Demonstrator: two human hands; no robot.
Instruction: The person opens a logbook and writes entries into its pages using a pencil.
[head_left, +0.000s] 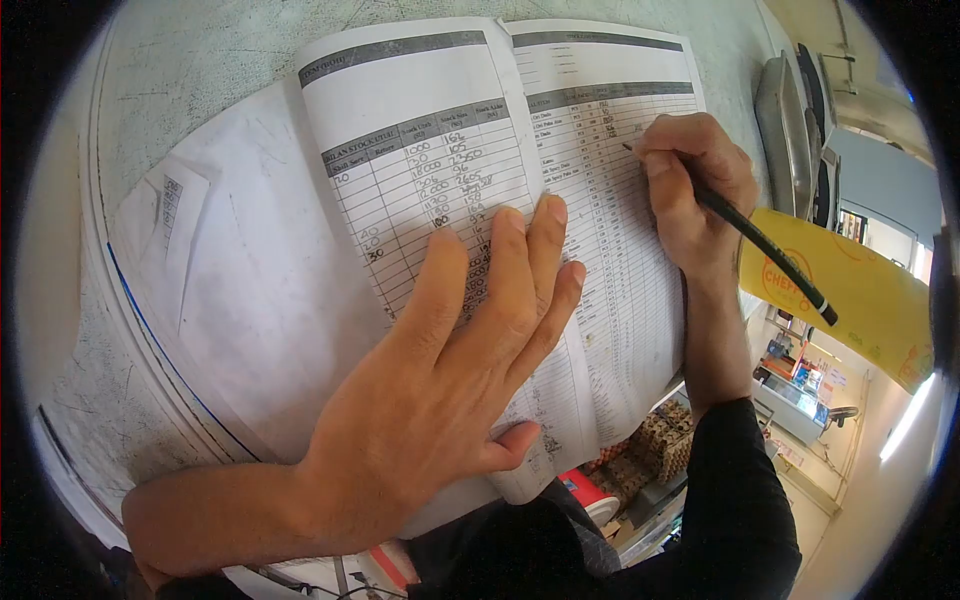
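Your slim black pencil [765,245], pale-banded near its blunt end, sits in your right hand [700,190], pinched between thumb and fingers. Note the governing relation: its long axis slants from the blunt end at near right to the point at far left, and that point projects just beyond your fingertips over the printed table on the white right-hand page [640,330]. Whether the point touches the paper cannot be told. Of your two hands, the right is nearer to these upper rows.

Your left hand [410,400] is palm down with fingers partly spread, covering part of the white left-hand page [400,75] and reaching across the fold. The pencil thus lies to the right and far side of it, well apart; both pages lie beneath your hands, their long axis running near to far on the pale, scuffed bench [230,60]. Beyond your right wrist hangs a yellow sheet with red print [880,320].
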